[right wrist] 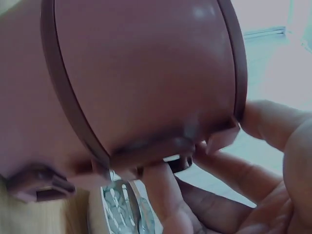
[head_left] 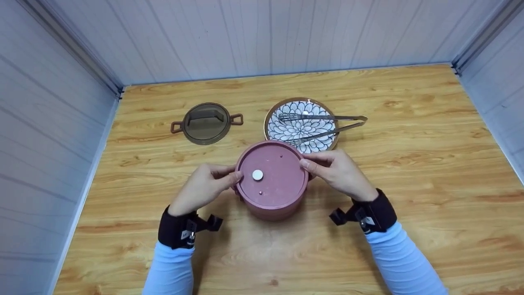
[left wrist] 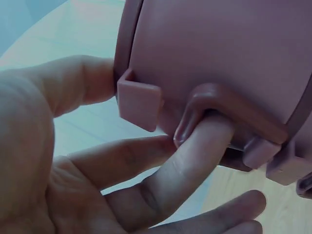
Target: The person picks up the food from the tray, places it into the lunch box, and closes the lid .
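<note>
A round pink tiered container [head_left: 282,178] with a flat lid and a white round button stands in the middle of the table between both hands. My left hand [head_left: 202,186] grips its left side, the thumb on the lid's rim; in the left wrist view a finger is hooked through the side handle [left wrist: 219,100]. My right hand [head_left: 342,174] grips the opposite side, its thumb on the rim and fingers under the other handle [right wrist: 151,151]. A second tier [right wrist: 29,112] with its own handle shows below the upper one in the right wrist view.
Behind the container lies a flower-patterned plate [head_left: 276,129] with a brown rim. Metal tongs [head_left: 348,118] rest across it, their bend past its right edge. A small pot [head_left: 206,131] with two side handles and a dark lid stands back left. Panelled walls [head_left: 262,37] enclose the wooden table.
</note>
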A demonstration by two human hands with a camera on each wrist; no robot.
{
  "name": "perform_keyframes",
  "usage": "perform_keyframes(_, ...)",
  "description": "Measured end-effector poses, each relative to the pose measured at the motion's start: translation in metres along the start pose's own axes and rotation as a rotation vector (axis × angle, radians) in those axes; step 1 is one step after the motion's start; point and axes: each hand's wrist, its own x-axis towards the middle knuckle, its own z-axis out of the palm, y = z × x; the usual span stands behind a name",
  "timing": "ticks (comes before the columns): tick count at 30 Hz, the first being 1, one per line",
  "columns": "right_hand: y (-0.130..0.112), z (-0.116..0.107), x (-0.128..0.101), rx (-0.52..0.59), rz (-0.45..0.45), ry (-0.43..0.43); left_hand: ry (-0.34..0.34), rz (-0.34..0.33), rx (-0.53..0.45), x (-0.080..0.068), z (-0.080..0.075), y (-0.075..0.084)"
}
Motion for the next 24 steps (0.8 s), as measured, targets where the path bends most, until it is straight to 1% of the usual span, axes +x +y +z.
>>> perform_keyframes(5,0.001,-0.007,-0.003,-0.1,0.036,-0.03,-0.019,-0.004,-0.183,0.006,0.006,-0.003)
perform_keyframes(7,0.003,-0.01,-0.003,-0.114,0.057,-0.045,-0.019,0.001,-0.205,0.008,0.009,-0.004)
perform_keyframes(10,0.005,-0.014,-0.003,-0.105,0.07,-0.064,-0.018,0.005,-0.207,0.012,0.012,-0.005)
perform_keyframes(12,0.006,-0.018,-0.002,-0.085,0.075,-0.079,-0.011,0.018,-0.184,0.013,0.015,-0.005)
perform_keyframes(13,0.007,-0.019,-0.002,-0.084,0.071,-0.084,-0.009,0.026,-0.182,0.014,0.017,-0.004)
perform_keyframes(14,0.008,-0.021,-0.002,-0.09,0.067,-0.088,-0.001,0.04,-0.161,0.015,0.019,-0.004)
perform_keyframes(17,0.009,-0.025,-0.002,-0.096,0.059,-0.096,0.002,0.07,-0.167,0.016,0.025,-0.004)
perform_keyframes(21,0.011,-0.029,-0.002,-0.109,0.045,-0.109,-0.001,0.077,-0.225,0.017,0.03,-0.004)
perform_keyframes(24,0.011,-0.031,-0.002,-0.122,0.033,-0.128,0.02,0.079,-0.212,0.017,0.032,-0.004)
